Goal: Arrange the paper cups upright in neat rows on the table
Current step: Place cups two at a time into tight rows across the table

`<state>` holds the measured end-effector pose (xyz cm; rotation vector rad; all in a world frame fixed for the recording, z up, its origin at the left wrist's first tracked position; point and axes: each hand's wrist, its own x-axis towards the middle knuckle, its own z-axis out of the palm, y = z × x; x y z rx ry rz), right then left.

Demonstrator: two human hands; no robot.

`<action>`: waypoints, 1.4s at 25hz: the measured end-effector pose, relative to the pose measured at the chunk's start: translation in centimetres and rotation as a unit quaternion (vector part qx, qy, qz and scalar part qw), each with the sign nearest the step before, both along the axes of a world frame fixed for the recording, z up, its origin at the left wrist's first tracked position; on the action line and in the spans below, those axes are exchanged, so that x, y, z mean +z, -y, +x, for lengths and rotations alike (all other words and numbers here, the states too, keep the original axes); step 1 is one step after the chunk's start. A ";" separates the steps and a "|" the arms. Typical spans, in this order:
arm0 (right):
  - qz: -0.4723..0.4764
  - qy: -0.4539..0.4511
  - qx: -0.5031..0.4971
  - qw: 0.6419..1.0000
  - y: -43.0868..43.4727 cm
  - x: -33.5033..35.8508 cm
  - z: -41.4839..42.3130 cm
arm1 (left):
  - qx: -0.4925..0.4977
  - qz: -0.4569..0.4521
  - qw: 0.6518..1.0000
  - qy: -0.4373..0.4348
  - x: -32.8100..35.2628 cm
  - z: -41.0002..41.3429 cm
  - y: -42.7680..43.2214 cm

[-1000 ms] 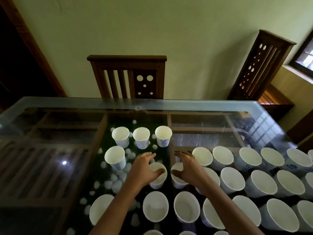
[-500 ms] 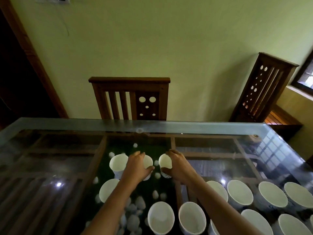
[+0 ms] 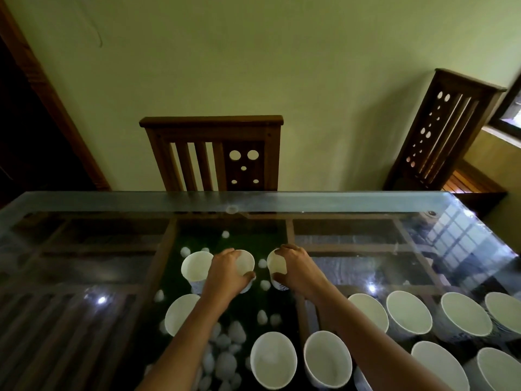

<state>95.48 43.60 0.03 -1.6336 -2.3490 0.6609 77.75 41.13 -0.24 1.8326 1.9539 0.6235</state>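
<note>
Both hands have reached forward from the nearer cups [image 3: 273, 359] to the far row. The left hand [image 3: 228, 275] curls round one paper cup [image 3: 245, 262] and the right hand [image 3: 298, 270] round its neighbour [image 3: 275, 263], both upright on the glass table [image 3: 338, 201]. Every cup in view stands upright, but the rows look uneven, so straightening probably remains.

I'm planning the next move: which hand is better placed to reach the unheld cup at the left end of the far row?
Likely left. The left hand grips the middle cup, beside the unheld cup; the right hand holds the right-end cup and would have to cross the left hand.
</note>
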 end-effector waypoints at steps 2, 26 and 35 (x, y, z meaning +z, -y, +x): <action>0.000 -0.005 0.000 1.000 0.2 0.0 0.3 | -0.004 0.002 1.000 0.003 0.0 0.0 0.1; 0.005 0.002 -0.025 1.000 6.2 0.2 5.0 | -0.107 -0.002 0.994 0.020 -0.7 4.2 5.3; 0.008 -0.031 -0.036 0.999 7.7 0.5 5.3 | -0.107 0.004 0.994 0.031 -0.6 4.3 6.4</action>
